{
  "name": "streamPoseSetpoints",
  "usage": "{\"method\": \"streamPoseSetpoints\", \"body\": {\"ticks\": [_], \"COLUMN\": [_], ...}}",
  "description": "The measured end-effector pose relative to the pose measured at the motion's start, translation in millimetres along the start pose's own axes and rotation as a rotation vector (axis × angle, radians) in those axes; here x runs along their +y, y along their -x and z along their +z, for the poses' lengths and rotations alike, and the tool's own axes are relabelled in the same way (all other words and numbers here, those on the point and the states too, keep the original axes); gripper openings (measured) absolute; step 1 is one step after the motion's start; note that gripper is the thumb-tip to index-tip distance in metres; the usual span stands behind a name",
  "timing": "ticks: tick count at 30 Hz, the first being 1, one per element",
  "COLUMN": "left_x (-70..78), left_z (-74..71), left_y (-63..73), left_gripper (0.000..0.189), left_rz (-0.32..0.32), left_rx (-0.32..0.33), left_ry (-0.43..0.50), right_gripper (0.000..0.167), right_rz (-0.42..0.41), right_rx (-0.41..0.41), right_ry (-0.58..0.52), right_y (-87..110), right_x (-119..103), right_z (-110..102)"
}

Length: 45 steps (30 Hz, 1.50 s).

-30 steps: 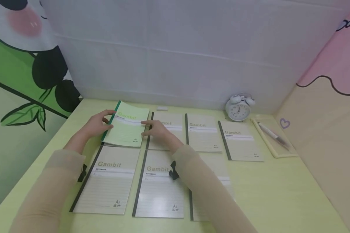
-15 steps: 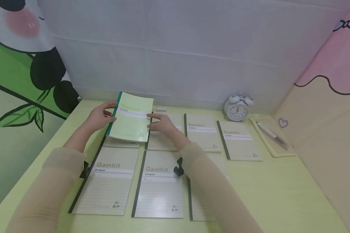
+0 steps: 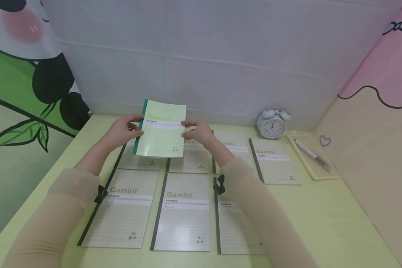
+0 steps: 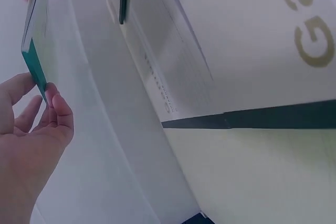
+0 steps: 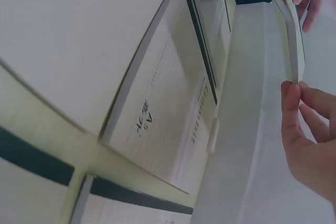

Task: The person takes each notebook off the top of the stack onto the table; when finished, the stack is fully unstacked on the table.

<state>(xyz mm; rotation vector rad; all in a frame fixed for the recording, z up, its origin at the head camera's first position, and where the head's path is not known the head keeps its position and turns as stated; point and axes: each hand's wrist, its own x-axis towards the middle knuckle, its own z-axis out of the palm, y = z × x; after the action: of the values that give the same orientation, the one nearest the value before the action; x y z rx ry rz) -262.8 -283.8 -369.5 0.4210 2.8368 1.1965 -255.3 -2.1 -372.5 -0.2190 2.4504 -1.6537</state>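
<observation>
A green-covered notebook [image 3: 160, 139] with a darker green spine is held raised above the back row of grey-covered notebooks. My left hand [image 3: 122, 130] pinches its spine edge, and my right hand [image 3: 201, 133] pinches the opposite edge. From the left wrist, the left hand [image 4: 39, 124] shows thumb and fingers on the green spine [image 4: 34, 66]. In the right wrist view, the right hand [image 5: 310, 135] pinches the page edge [image 5: 292, 56]. Beneath the raised notebook lie two grey-covered notebooks, one at back left [image 3: 137, 160] and one beside it [image 3: 191, 160], both partly covered from view.
Further grey notebooks lie in two rows, including front left [image 3: 118, 219], front middle [image 3: 181, 223] and back right [image 3: 276, 167]. A white alarm clock [image 3: 272, 124] stands at the back. A yellow-edged pouch [image 3: 316, 175] with a pen [image 3: 311, 154] lies right. A white cloth wall [image 3: 201, 56] rises behind.
Both hands have lifted the green notebook off the back-left grey notebook and carried it up and to the right. That grey notebook has come partly into view.
</observation>
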Motion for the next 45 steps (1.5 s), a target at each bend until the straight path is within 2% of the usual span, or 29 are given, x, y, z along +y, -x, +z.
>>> {"method": "streamPoseSetpoints", "body": {"ticks": [8, 15, 21, 30, 41, 45], "left_x": [26.6, 50.7, 72.4, 100.7, 128.6, 139.3], "left_z": [3.3, 4.5, 6.6, 11.5, 28.8, 38.9], "left_y": [-2.5, -2.3, -0.6, 4.0, 20.9, 28.4], "left_gripper": [0.064, 0.065, 0.067, 0.069, 0.070, 0.072], "left_rz": [-0.007, 0.012, 0.051, 0.108, 0.238, 0.290], "left_rx": [0.022, 0.043, 0.050, 0.023, -0.029, -0.039], "left_ry": [0.068, 0.118, 0.138, 0.183, 0.229, 0.254], "right_gripper": [0.051, 0.056, 0.058, 0.061, 0.064, 0.065], "right_rz": [-0.061, -0.102, -0.124, -0.201, -0.265, -0.281], "right_rx": [-0.082, -0.094, -0.073, -0.052, -0.013, 0.010], "right_ry": [0.021, -0.017, -0.007, 0.026, 0.021, 0.060], "right_y": [7.5, 10.7, 22.7, 47.2, 92.6, 110.8], "right_x": [-9, -14, -15, -19, -13, -7], "right_z": [-35, -61, -79, -108, -134, -141]}}
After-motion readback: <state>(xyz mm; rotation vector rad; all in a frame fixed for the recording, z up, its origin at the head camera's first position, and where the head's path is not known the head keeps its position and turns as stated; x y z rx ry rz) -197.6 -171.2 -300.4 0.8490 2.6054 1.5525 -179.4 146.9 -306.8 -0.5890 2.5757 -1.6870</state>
